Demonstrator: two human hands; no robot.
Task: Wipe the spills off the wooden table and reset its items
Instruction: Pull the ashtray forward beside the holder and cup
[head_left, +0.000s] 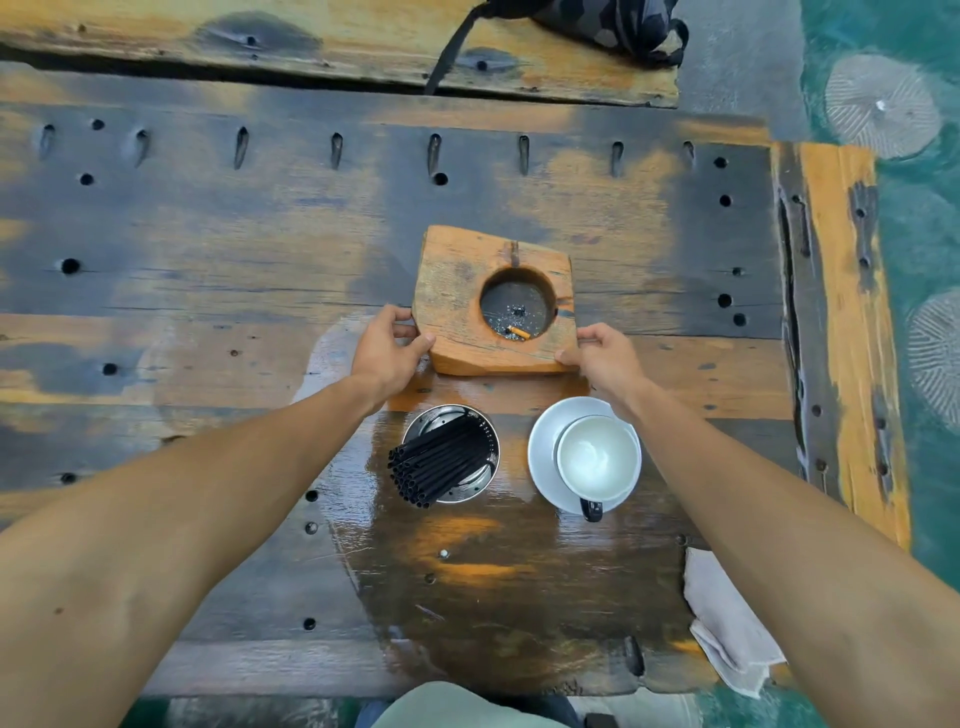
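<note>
Grey cloth (727, 623) lies folded at the near right table edge (156, 291), untouched. Wet sheen around straw tin (451, 453) and cup (597, 457). Left hand (387, 348) and right hand (605, 358) grip the wooden ashtray's (493, 301) near corners. Resetting step, likely; next, set it flat, squared.

Outdoor café seating area. Indicators: weathered plank tabletop (208, 249), metal cup of black drinking straws (445, 457), white cup on white saucer (584, 457), square wooden block ashtray (493, 299), teal patterned pavement (919, 218).
</note>
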